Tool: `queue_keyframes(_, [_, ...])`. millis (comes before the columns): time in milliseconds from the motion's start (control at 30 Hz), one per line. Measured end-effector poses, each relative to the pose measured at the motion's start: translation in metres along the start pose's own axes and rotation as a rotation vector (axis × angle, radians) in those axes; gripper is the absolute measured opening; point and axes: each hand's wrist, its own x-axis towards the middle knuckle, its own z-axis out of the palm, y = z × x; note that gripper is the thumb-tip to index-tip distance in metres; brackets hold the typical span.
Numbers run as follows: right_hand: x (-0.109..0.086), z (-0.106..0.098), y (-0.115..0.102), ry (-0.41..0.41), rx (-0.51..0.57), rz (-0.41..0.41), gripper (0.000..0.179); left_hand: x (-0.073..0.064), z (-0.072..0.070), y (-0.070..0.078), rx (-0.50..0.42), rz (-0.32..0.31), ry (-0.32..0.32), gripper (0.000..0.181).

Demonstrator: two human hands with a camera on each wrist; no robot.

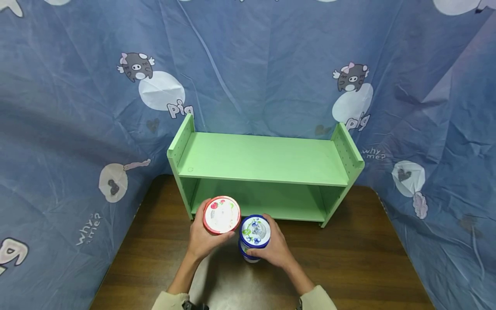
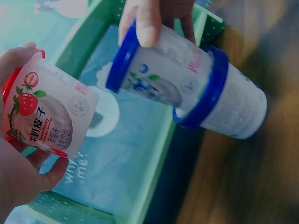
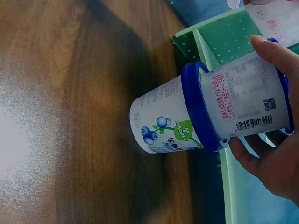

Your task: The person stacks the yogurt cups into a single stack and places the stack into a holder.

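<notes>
My left hand (image 1: 205, 237) grips a white tub with a red lid (image 1: 222, 215), raised above the table; strawberries are printed on its side in the left wrist view. Close by on the right, my right hand (image 1: 273, 245) holds a blue-lidded tub with blueberries (image 1: 255, 231) around its upper side. That tub sits on top of a second blue-lidded tub (image 3: 161, 116), which stands on the table. In the right wrist view the fingers and thumb wrap the upper tub, and the lower one is untouched.
Behind the hands stands a light green two-level shelf (image 1: 263, 159) with raised side panels. It rests on a dark brown wooden table (image 1: 341, 267). A blue printed curtain (image 1: 248, 64) surrounds the table at the back and sides.
</notes>
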Motion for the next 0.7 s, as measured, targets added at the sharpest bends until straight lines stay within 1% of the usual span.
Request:
queue_keyframes(67, [0.000,0.000,0.000,0.000,0.000,0.002,0.117,0.002,0.000,0.005,-0.010,0.010,-0.018,0.111])
queue_keyframes(200, [0.000,0.000,0.000,-0.002,0.005,0.002,0.117,0.004,0.001,0.013,-0.037,0.012,-0.057,0.110])
queue_keyframes(333, [0.000,0.001,0.000,-0.010,0.012,-0.001,0.116,0.007,0.005,0.021,-0.061,0.017,-0.077,0.109])
queue_keyframes(500, [0.000,-0.001,0.000,-0.024,0.043,-0.001,0.113,0.010,0.012,0.030,-0.109,0.041,-0.119,0.107])
queue_keyframes(600, [0.001,-0.002,0.000,-0.033,0.062,-0.002,0.111,0.011,0.018,0.032,-0.133,0.035,-0.156,0.106])
queue_keyframes(700, [0.001,-0.001,0.001,-0.038,0.070,-0.001,0.111,0.010,0.024,0.033,-0.142,0.025,-0.180,0.107])
